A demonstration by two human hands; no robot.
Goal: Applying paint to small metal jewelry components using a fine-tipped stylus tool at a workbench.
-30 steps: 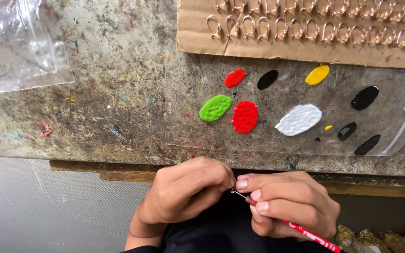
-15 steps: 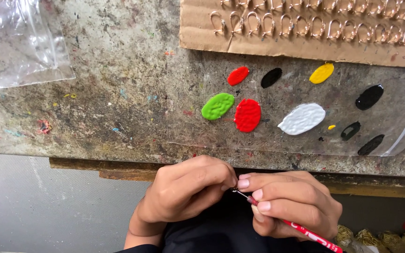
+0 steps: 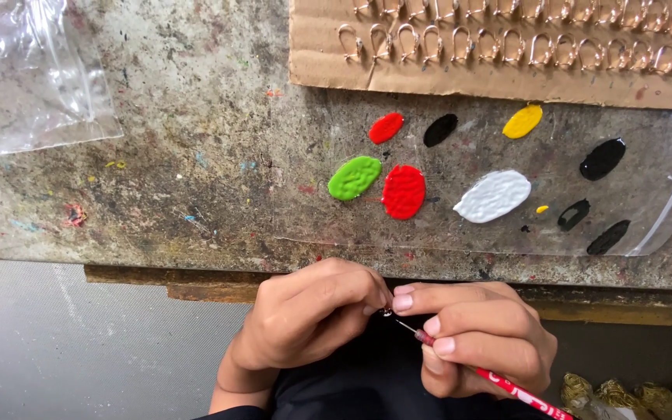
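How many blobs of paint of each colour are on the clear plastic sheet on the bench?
Red blobs: 2
Green blob: 1
White blob: 1
Yellow blobs: 2, one large and one tiny dot
Black blobs: 4, plus a tiny speck
Total: 10 blobs on the plastic sheet

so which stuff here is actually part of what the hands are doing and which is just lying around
In use:
- left hand pinching a tiny metal piece
- right hand holding a red-handled fine tool

Lying about:
- clear plastic bag
- cardboard with wire hooks
- paint blobs on plastic sheet
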